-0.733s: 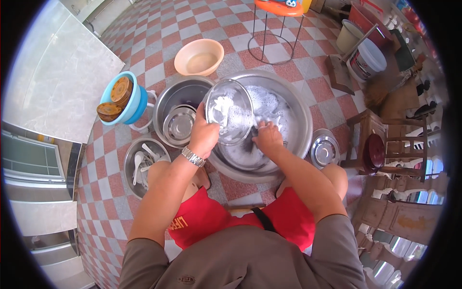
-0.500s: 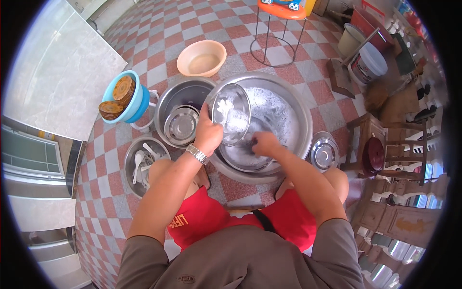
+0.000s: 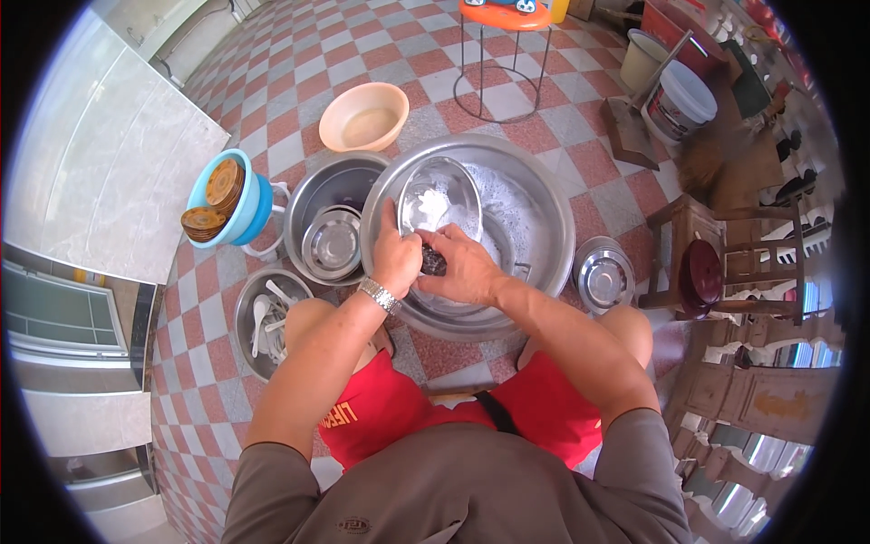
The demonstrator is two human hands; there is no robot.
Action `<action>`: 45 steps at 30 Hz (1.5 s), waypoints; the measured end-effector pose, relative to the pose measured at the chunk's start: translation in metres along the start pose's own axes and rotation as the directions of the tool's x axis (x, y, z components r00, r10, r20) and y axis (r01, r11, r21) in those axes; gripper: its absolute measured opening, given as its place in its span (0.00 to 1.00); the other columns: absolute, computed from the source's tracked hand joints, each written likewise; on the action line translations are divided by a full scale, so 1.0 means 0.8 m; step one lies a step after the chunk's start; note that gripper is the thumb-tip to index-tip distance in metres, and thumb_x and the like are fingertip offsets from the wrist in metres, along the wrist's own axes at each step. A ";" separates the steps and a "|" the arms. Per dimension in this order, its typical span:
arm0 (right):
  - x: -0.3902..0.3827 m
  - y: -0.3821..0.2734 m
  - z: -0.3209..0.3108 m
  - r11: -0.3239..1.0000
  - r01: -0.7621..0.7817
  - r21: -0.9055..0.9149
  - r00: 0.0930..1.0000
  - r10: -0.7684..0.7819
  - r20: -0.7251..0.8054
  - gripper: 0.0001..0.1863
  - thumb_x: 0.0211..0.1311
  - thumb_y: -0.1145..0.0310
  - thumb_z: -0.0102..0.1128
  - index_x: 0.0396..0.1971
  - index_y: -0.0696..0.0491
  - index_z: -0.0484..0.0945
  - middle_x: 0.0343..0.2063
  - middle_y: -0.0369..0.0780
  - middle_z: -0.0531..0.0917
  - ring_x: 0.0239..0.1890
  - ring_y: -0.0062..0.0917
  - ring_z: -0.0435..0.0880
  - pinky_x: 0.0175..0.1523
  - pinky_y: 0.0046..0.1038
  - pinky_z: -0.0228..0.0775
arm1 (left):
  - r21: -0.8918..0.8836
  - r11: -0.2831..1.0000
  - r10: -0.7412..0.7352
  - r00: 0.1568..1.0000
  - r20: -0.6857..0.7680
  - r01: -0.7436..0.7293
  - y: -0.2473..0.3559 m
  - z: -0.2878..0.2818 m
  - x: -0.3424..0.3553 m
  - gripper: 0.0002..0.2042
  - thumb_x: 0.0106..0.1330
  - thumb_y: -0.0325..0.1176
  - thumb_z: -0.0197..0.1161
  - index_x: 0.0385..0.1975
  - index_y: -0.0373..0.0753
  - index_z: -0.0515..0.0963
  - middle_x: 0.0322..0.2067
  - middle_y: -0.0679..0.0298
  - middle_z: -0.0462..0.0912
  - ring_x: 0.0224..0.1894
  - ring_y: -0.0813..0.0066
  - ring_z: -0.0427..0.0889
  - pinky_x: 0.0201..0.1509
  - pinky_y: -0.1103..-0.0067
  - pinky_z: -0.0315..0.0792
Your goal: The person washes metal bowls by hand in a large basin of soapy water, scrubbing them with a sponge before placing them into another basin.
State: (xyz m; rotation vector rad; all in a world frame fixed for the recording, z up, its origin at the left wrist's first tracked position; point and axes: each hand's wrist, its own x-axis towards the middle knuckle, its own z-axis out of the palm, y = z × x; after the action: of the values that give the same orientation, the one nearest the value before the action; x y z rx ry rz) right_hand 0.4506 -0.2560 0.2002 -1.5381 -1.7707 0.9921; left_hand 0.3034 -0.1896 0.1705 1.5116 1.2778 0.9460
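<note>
A shiny metal bowl (image 3: 441,195) is tilted up over the large metal basin (image 3: 560,213), its inside facing me. My left hand (image 3: 397,261), with a metal watch on the wrist, is closed on the bowl's near left rim. In my right hand (image 3: 464,268) is a dark scouring pad (image 3: 433,260), gripped by the fingers close to the bowl's lower edge. Soapy water (image 3: 507,195) with foam lies in the basin. Another round metal vessel (image 3: 498,238) sits partly under that water, and my right hand and the bowl cover some of it.
Left of the basin, a metal tub (image 3: 299,195) holds stacked metal bowls (image 3: 333,243). A smaller bowl (image 3: 245,317) contains white spoons. Brown plates (image 3: 224,183) fill a blue tub (image 3: 201,179). A peach basin (image 3: 364,116) lies beyond; metal plates (image 3: 604,277) sit at right. An orange stool (image 3: 507,15) stands far off.
My right hand has come up from the water inside the basin and moved left to the bowl, and the scouring pad now shows. My left hand still holds the bowl. The view has shifted slightly.
</note>
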 end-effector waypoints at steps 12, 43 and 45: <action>0.013 0.096 0.009 0.745 0.424 -0.515 0.842 -0.533 -0.079 0.22 0.41 0.72 0.69 0.43 0.50 0.81 0.55 0.44 0.75 0.59 0.44 0.72 0.63 0.41 0.66 | -0.305 0.802 -0.473 0.858 0.200 0.514 0.059 -0.010 0.011 0.29 0.56 0.19 0.42 0.63 0.39 0.62 0.47 0.51 0.75 0.40 0.60 0.82 0.26 0.68 0.82; 0.002 0.056 0.025 0.807 0.415 -0.420 0.844 -0.514 -0.154 0.18 0.51 0.77 0.58 0.45 0.55 0.80 0.50 0.43 0.78 0.56 0.42 0.73 0.61 0.39 0.68 | -0.213 0.949 -0.205 0.968 0.145 0.233 0.032 -0.013 0.006 0.36 0.55 0.29 0.56 0.68 0.31 0.55 0.51 0.47 0.74 0.50 0.62 0.79 0.48 0.76 0.76; 0.010 0.034 0.042 0.859 0.391 -0.330 0.857 -0.471 -0.209 0.18 0.51 0.78 0.58 0.45 0.55 0.80 0.49 0.44 0.78 0.56 0.42 0.73 0.60 0.38 0.68 | -0.080 0.995 -0.066 0.998 0.015 0.067 0.015 0.002 -0.010 0.40 0.55 0.32 0.57 0.68 0.23 0.49 0.60 0.39 0.69 0.62 0.52 0.71 0.65 0.71 0.65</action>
State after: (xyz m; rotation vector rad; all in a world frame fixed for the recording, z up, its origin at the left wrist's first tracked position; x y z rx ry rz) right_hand 0.4367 -0.2521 0.1585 -1.2636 -1.9791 0.2913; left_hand 0.3069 -0.1979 0.1812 1.4027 1.2589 0.9320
